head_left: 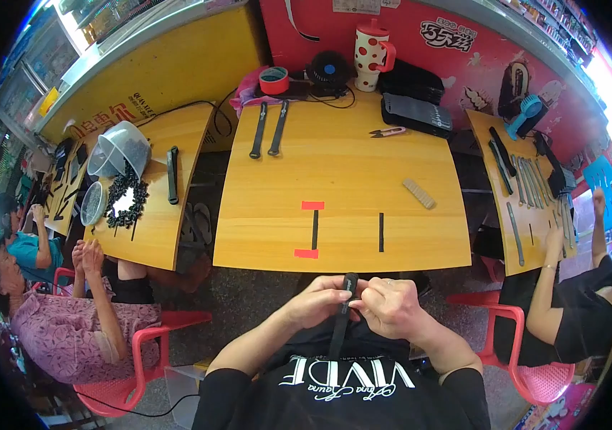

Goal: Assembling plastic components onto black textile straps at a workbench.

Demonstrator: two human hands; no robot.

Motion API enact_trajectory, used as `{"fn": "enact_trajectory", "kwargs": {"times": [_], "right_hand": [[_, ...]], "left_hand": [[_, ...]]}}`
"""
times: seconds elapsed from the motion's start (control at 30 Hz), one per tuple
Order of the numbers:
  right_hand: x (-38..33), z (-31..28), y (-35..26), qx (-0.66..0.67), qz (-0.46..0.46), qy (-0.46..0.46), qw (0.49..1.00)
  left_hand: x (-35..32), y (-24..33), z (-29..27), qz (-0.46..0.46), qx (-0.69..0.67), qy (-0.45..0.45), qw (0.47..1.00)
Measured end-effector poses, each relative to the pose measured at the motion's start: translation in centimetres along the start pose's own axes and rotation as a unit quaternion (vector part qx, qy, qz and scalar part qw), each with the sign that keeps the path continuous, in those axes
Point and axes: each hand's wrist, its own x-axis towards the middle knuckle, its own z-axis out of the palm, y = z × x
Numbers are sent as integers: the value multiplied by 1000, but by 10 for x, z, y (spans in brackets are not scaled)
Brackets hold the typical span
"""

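Head view, both hands (355,301) seemingly pinching black strap (340,326)

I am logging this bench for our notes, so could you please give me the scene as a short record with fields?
Left hand: left hand pinches a black strap
Right hand: right hand grips the same strap near its top
Strap pose: hangs down toward the lap
Surface: yellow table
On table: two black straps, snips, black trays, roll of red tape, spotted mug
Nearby: seated people at both side tables
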Motion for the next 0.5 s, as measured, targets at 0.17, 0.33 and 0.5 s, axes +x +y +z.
{"fn": "enact_trajectory", "kwargs": {"times": [0.17,0.33,0.5], "right_hand": [[-1,0,-1,17,-78,-13,997],[-7,12,-11,34,-135,16,990],[-7,2,-28,137,-171,22,975]], "left_hand": [[-1,-25,2,4,-91,116,989],[-2,8,21,85,-48,191,977],[6,55,-45,270,52,422,864]]}}
